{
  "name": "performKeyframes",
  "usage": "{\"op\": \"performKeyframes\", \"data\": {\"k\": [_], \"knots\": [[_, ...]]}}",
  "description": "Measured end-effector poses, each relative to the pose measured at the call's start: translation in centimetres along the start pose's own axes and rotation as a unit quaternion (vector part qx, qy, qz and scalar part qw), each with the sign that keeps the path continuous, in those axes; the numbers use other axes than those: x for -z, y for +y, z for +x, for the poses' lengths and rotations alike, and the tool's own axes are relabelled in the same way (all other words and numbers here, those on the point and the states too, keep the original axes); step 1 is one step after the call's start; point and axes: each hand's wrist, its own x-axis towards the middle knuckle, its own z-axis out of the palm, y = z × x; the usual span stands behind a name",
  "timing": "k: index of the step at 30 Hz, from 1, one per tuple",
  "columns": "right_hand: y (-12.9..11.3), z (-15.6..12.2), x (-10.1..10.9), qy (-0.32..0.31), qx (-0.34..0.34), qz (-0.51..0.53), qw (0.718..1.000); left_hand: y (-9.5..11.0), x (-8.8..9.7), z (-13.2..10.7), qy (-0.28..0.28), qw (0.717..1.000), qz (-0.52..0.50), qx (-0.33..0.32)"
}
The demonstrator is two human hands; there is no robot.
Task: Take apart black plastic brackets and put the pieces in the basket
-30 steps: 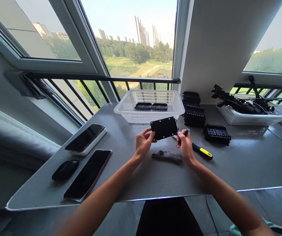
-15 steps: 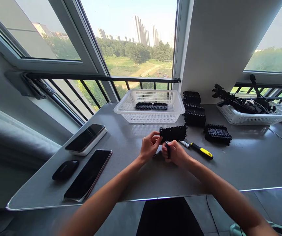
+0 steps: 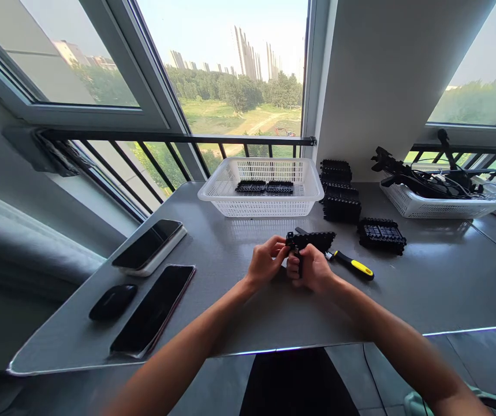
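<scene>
My left hand (image 3: 267,260) pinches the left end of a black plastic piece with toothed edges (image 3: 317,240), held above the grey table. My right hand (image 3: 312,268) is closed around a small black-handled tool (image 3: 301,267), whose upper end meets the near left corner of that piece. The tool's exact kind is hidden by the fingers. Behind and to the right lies a flat metal tool with a yellow and black handle (image 3: 355,266), partly covered by the black piece.
A white basket (image 3: 265,207) holding two similar black pieces stands at the back. Right of it are stacked black pieces (image 3: 340,202) and a separate one (image 3: 381,236). Another basket (image 3: 442,209) carries black gear and cables. Phones (image 3: 155,312) and a black mouse-like object (image 3: 113,302) lie left.
The black piece has tilted and shifted slightly right and down. My right hand's tool now reaches the piece's left corner. More of the flat metal tool's far end shows behind.
</scene>
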Motion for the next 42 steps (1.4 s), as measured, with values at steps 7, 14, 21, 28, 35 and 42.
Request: {"op": "performKeyframes", "data": {"k": [7,14,21,28,35,42], "knots": [[-0.6,-0.3,0.0,0.011,0.009,0.049,0.999,-0.4,0.2,0.2,0.008,1.0,-0.009,0.004],[-1.6,-1.0,0.1,0.034,0.033,0.092,0.995,-0.5,0.5,0.5,0.028,0.998,-0.049,0.034],[-2.5,-1.4,0.6,0.063,0.083,0.136,0.985,-0.6,0.7,0.8,0.044,0.993,-0.088,0.06],[-3.1,-1.8,1.1,0.091,0.126,0.161,0.975,-0.7,0.9,0.9,0.047,0.993,-0.087,0.06],[-2.8,-1.6,0.8,0.078,0.098,0.165,0.978,-0.7,0.9,0.8,0.044,0.993,-0.086,0.06],[-1.7,-1.1,0.1,0.057,0.066,0.132,0.987,-0.4,0.4,0.5,0.04,0.997,-0.052,0.048]]}}
